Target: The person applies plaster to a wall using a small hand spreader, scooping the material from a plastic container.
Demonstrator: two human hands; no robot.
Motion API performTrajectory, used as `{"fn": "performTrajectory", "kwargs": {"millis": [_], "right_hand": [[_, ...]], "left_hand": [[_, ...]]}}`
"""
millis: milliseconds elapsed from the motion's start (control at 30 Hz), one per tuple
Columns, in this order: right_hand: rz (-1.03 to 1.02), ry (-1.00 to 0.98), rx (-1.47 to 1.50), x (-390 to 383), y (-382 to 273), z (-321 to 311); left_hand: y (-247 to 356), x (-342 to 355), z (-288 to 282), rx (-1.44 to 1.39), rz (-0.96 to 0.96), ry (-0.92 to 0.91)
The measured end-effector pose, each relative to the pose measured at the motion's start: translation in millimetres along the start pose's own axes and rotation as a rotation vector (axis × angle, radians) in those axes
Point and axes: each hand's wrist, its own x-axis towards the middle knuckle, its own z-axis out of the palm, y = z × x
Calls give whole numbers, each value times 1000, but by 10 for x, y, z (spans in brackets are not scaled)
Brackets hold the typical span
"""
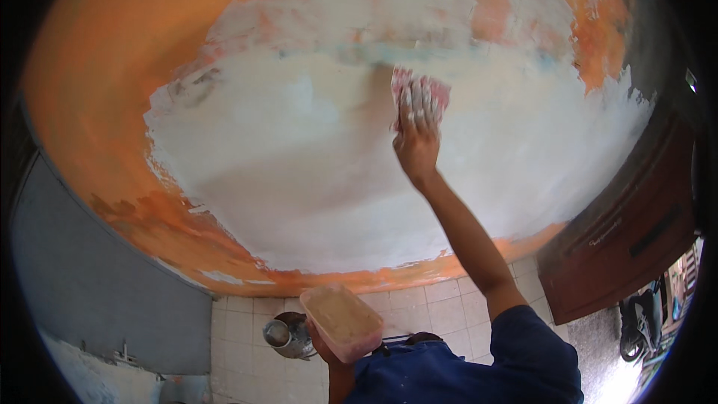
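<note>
My right hand (419, 116), its fingers whitened, lies flat over a pink-red sheet of sandpaper (441, 94) and presses it against the wall. A wide white patch (321, 172) covers the wall around it, with orange paint (112, 67) along its ragged edges. Low in front of my body, my left hand (321, 344) grips a translucent plastic tub (364, 346) from its left side. Something beige fills the tub; whether it is liquid or paste I cannot tell. Most of the left hand's fingers are hidden by the tub.
On the tiled floor (239, 337) below the tub stands a round metal bucket (299, 340). A grey panel (112, 277) borders the wall at left. To the right are a dark red door (621, 254) and a motorcycle (638, 322) beyond it.
</note>
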Motion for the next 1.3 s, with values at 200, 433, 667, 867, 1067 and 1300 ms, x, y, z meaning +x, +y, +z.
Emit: {"fn": "performTrajectory", "kwargs": {"millis": [200,433,667,867,1067,1300], "right_hand": [[-114,-38,-59,46,348,322],[-112,-236,-47,-1370,421,643],[-82,-520,104,-2443,360,130],[-81,-218,58,-978,177,-163],[-115,-76,35,22,22,169],[-94,-323,-55,-1409,13,805]], "left_hand": [[18,24,50,39,-16,4],[-23,-20,258,8,4,-1],[-85,-58,159,290,99,50],[-90,-116,3,198,91,102],[-70,-152,-166,139,43,157],[-90,-161,-127,167,81,126]]}}
